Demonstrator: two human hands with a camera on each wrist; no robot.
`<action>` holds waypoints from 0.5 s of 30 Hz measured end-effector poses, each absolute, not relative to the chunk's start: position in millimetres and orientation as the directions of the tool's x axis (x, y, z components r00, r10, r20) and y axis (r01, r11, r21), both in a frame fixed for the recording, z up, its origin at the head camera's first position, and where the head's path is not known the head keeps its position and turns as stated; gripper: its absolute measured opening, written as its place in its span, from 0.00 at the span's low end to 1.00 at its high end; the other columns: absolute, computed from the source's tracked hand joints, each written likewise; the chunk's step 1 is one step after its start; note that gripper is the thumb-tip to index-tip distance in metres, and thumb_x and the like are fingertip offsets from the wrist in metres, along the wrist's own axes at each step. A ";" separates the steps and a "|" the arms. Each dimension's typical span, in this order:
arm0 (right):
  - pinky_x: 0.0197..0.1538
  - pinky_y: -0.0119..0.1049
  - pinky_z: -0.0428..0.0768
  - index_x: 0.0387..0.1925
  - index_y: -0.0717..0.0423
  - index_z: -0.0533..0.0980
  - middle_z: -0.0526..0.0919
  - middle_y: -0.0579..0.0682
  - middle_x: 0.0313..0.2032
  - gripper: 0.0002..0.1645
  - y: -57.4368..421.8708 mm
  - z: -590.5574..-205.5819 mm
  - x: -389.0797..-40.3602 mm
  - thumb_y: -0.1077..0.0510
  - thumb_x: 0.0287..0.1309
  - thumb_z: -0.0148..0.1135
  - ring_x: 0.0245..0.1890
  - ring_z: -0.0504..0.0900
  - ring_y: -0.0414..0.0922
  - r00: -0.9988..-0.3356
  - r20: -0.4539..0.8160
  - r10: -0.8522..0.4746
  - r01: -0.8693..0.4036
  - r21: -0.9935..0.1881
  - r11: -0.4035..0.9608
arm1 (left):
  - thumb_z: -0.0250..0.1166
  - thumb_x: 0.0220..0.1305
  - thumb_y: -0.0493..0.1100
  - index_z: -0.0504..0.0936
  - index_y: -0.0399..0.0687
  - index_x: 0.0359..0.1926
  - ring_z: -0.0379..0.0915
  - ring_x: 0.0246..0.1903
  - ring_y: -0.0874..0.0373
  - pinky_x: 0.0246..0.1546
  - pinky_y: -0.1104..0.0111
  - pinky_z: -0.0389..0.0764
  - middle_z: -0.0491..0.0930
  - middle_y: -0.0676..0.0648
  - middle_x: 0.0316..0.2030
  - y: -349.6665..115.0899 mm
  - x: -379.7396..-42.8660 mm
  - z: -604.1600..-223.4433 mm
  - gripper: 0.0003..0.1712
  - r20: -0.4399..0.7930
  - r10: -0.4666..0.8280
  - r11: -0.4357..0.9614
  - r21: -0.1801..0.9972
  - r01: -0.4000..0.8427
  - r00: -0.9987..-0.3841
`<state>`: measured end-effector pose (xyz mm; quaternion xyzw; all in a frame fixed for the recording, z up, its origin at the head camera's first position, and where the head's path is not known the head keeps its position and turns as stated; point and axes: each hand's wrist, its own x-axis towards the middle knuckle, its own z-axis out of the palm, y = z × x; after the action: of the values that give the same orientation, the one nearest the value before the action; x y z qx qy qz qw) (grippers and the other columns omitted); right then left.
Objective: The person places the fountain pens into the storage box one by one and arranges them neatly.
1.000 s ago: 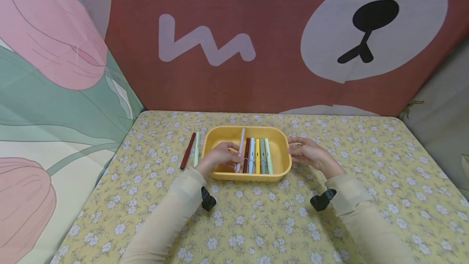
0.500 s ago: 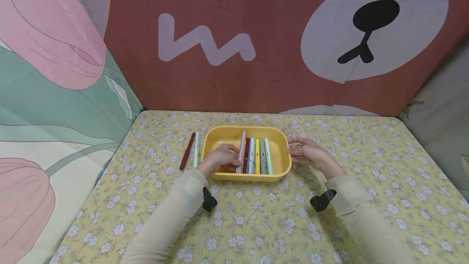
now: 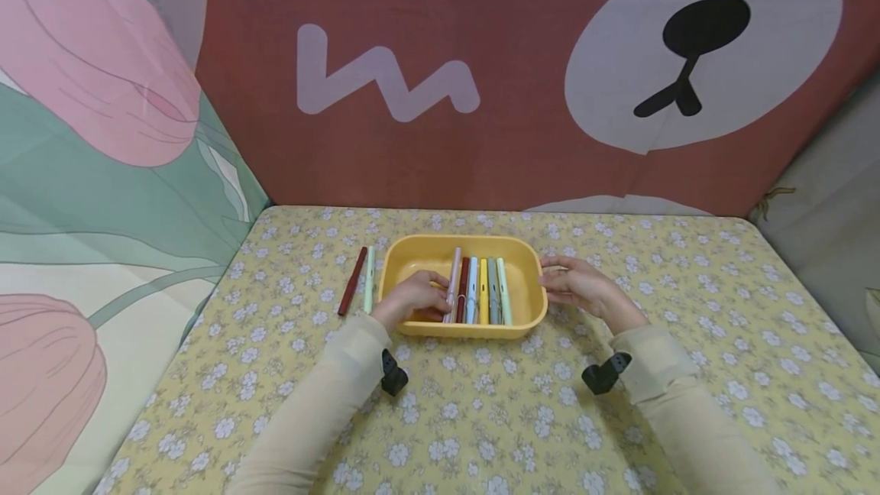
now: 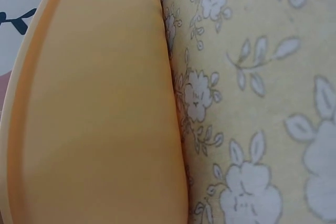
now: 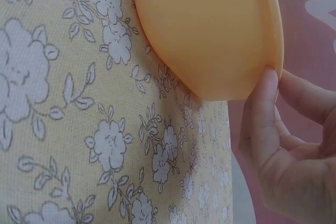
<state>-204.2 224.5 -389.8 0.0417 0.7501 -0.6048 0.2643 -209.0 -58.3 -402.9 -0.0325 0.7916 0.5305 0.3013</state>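
Observation:
A yellow plastic tray (image 3: 474,332) sits on the table. Inside, my left hand (image 3: 415,293) pinches the lower part of a lilac pen (image 3: 455,266), which lies at the left end of a row. To its right are a dark red pen (image 3: 464,281), a light blue pen (image 3: 472,281), a yellow pen (image 3: 484,289), a grey-blue pen (image 3: 493,289) and a mint pen (image 3: 504,292). At the tray's right end, my right hand (image 5: 294,161) grips the rim with its fingertips. The left wrist view shows only the tray's outer wall (image 4: 105,98) and tablecloth; the hand is hidden there.
Left of the tray, another dark red pen (image 3: 353,281) and another mint pen (image 3: 369,281) lie on the flowered tablecloth (image 3: 467,418). A printed cloth backdrop (image 3: 516,159) stands behind the table, and patterned cloth hangs at both sides.
The left hand has lowered the lilac pen and brought it slightly right, beside the dark red pen in the tray. The right hand has stayed at the rim.

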 end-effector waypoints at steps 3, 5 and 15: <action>0.42 0.26 0.84 0.68 0.65 0.53 0.79 0.44 0.38 0.34 224.7 -389.9 -204.5 0.60 0.67 0.54 0.35 0.82 0.34 -0.856 -0.448 -0.258 0.384 -0.885 0.262 | 0.63 0.57 0.25 0.69 0.34 0.60 0.83 0.33 0.54 0.34 0.67 0.86 0.79 0.36 0.48 -59.1 -209.0 -403.6 0.29 -0.511 0.274 0.436 0.821 -0.368 -0.815; 0.42 0.25 0.84 0.68 0.65 0.53 0.79 0.43 0.38 0.34 224.7 -390.0 -204.5 0.60 0.67 0.54 0.34 0.83 0.34 -0.856 -0.449 -0.258 0.385 -0.885 0.261 | 0.63 0.56 0.25 0.69 0.34 0.60 0.83 0.32 0.55 0.33 0.67 0.86 0.79 0.36 0.49 -59.5 -208.8 -404.1 0.29 -0.511 0.277 0.436 0.822 -0.368 -0.814; 0.44 0.26 0.84 0.68 0.65 0.53 0.79 0.44 0.40 0.34 224.5 -390.5 -204.2 0.60 0.67 0.54 0.35 0.82 0.34 -0.858 -0.449 -0.251 0.384 -0.884 0.268 | 0.59 0.56 0.22 0.70 0.35 0.60 0.76 0.27 0.59 0.29 0.72 0.83 0.78 0.37 0.49 -57.7 -208.9 -403.2 0.28 -0.524 0.270 0.456 0.808 -0.372 -0.808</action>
<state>-204.2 224.5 -390.5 0.0444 0.7514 -0.6035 0.2630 -208.9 -57.7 -403.2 -0.0322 0.7957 0.5203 0.3082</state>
